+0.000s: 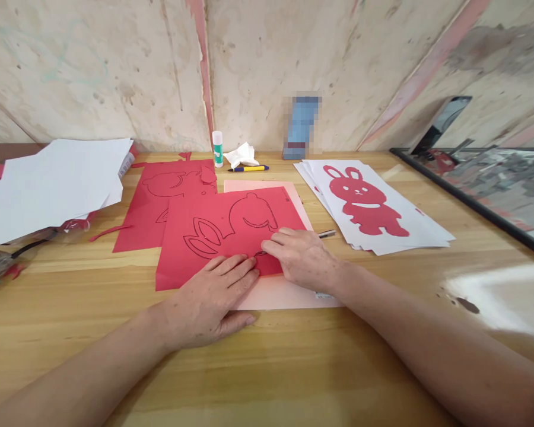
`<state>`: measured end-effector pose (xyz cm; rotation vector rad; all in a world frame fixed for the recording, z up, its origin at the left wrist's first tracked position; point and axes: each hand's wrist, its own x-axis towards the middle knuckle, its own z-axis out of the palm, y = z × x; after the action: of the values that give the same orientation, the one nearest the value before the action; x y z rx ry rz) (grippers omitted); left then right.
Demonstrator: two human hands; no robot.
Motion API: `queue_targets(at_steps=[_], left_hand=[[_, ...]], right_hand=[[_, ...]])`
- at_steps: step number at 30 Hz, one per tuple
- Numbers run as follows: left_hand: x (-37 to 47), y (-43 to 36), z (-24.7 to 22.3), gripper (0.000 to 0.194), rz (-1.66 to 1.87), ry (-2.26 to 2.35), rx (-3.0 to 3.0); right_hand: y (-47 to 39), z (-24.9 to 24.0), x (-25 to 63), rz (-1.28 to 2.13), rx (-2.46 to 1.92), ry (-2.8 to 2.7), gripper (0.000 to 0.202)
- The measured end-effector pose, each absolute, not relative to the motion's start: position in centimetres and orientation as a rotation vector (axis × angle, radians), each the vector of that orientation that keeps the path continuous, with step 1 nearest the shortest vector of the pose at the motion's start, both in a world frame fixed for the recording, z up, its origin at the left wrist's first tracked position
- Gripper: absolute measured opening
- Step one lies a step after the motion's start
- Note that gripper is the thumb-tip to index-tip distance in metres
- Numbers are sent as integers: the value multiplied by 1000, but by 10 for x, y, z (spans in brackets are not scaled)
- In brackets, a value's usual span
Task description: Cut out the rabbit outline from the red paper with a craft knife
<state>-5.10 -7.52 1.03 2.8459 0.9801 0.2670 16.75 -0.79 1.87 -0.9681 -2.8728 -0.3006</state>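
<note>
My left hand (222, 290) lies flat with fingers stretched out on the lower edge of a red paper sheet (182, 219). Dark outlines of a rabbit-like figure run across that sheet, with long ears at its left. My right hand (300, 255) is closed in a pinch around a slim, pen-shaped craft knife (327, 233), whose dark and silver rear end sticks out behind the knuckles. Its tip meets the red sheet near a small curved line, mostly hidden by my fingers. Under the red sheet lies a pale pink pad (285, 293).
A second outlined red sheet (137, 219) lies to the left, near white papers (48, 184). At the back are a glue stick (218, 149), a tissue (242, 155), a yellow-blue pen (249, 169) and a blurred upright object (301, 127). On the right, a red rabbit cutout (367, 204) rests on white sheets (409, 225).
</note>
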Motion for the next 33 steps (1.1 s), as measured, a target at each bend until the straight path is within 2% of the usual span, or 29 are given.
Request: queue_targets(at_steps=[20, 33], left_hand=[[-51, -75, 11, 58, 288, 962, 2816], [-51, -75, 13, 59, 242, 991, 2809]], right_hand=[[-12, 27, 163, -264, -1044, -2944, 25], [-10, 26, 167, -364, -971, -2940, 24]])
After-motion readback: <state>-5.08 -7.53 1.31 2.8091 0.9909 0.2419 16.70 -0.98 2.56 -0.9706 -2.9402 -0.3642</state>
